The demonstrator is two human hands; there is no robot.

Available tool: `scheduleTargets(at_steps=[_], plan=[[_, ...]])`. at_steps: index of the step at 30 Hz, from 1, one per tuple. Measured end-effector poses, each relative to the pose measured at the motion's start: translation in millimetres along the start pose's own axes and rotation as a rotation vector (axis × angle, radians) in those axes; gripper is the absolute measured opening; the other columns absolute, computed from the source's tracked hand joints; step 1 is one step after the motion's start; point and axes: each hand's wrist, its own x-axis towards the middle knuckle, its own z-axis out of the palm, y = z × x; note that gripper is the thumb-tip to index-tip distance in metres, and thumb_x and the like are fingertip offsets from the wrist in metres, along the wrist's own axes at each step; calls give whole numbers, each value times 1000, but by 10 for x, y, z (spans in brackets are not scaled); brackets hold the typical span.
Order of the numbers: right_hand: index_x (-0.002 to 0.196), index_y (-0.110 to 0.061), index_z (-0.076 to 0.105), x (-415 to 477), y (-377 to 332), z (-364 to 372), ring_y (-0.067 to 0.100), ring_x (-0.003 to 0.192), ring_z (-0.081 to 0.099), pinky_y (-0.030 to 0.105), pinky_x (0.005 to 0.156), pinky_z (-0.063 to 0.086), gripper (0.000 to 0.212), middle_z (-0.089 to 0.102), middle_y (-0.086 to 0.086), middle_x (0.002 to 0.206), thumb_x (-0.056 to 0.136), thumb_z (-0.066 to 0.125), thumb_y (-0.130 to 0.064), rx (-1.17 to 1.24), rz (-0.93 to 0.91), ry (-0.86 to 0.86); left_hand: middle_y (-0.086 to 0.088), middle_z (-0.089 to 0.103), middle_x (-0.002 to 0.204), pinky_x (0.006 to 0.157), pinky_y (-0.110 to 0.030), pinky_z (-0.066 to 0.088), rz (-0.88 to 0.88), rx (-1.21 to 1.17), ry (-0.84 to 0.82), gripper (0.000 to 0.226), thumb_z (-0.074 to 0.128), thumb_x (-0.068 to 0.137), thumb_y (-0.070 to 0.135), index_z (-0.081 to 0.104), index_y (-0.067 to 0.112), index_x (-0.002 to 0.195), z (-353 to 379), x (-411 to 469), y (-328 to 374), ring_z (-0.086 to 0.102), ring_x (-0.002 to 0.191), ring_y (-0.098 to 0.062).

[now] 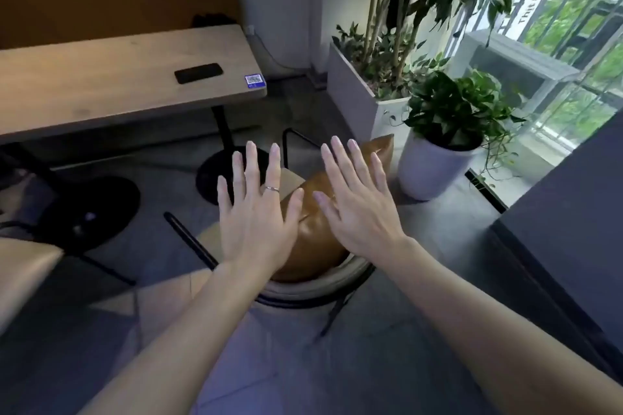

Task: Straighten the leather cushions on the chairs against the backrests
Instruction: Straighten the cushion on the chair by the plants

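Note:
A tan leather cushion (312,239) lies on a black-framed chair (313,291), leaning along the curved beige backrest nearest me, one corner pointing toward the white pot. My left hand (256,212) hovers flat above the cushion's left part, fingers spread, a ring on one finger. My right hand (357,202) hovers over the cushion's right part, also flat and spread. Neither hand grips anything. Both hands hide much of the cushion and the seat.
A wooden table (101,84) with a black phone (199,73) and a blue sticker stands at the left on round black bases. A white potted plant (435,165) and a tall planter (357,91) stand right of the chair. Another beige seat (23,273) is at the far left, a dark counter (566,212) at the right.

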Motion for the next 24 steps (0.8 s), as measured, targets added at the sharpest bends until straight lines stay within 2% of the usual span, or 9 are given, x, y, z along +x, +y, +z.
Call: scheduleTargets(at_steps=[3,5,6,10,14,17,19,21,24], plan=[[161,-23,23,-23,192,338,30,157,12,59,123,14,61,20,7,171,107,30,-49,20,36,-82,-7,-1,167,119,-52,8,-112,-13,-204,71,22,98,62,0,31,158,430,-41,-8,-2,152,-26],[160,-33,25,-69,270,612,32,157,8,66,120,9,58,17,4,172,106,26,-55,47,52,-148,-5,5,167,116,-54,18,-178,-23,-401,71,22,96,66,3,35,157,704,-99,-81,6,151,-28],[158,-38,26,-89,296,732,32,157,5,69,119,7,57,15,3,172,106,24,-58,78,61,-184,-5,12,166,113,-55,24,-161,50,-437,71,21,95,69,8,36,157,812,-127,-113,13,149,-30],[154,-46,31,-216,366,1126,32,157,-4,76,114,7,58,11,0,172,102,18,-67,188,142,-254,-1,35,157,100,-57,37,-125,172,-367,80,20,84,80,21,39,153,988,-153,-218,34,138,-30],[152,-47,33,-227,332,1253,29,158,-6,73,116,3,57,14,-1,172,102,17,-67,243,162,-210,-1,34,156,98,-58,39,-108,188,-360,100,27,68,93,16,39,152,1044,-192,-295,37,136,-31],[152,-44,38,-240,341,1222,28,158,1,72,116,7,50,20,1,171,105,24,-58,256,182,-158,0,28,159,101,-58,37,-114,183,-402,112,35,58,97,8,41,151,1032,-185,-307,34,138,-31],[153,-37,38,-303,342,1190,31,157,8,71,117,13,49,23,5,169,106,29,-50,246,270,-89,0,23,161,103,-57,35,-123,171,-423,119,41,53,98,4,42,152,1032,-182,-309,31,139,-31],[157,-35,30,-400,345,1179,32,156,9,66,118,14,53,19,7,171,106,33,-47,294,426,-34,-1,17,163,104,-57,33,-134,160,-443,126,47,48,98,1,44,152,1029,-190,-311,26,141,-31],[160,-38,15,-572,387,1205,28,156,12,58,119,21,63,9,4,172,104,43,-42,626,797,-23,-2,13,163,103,-57,33,-123,176,-460,129,54,46,95,-4,46,151,1007,-195,-310,26,142,-32]])
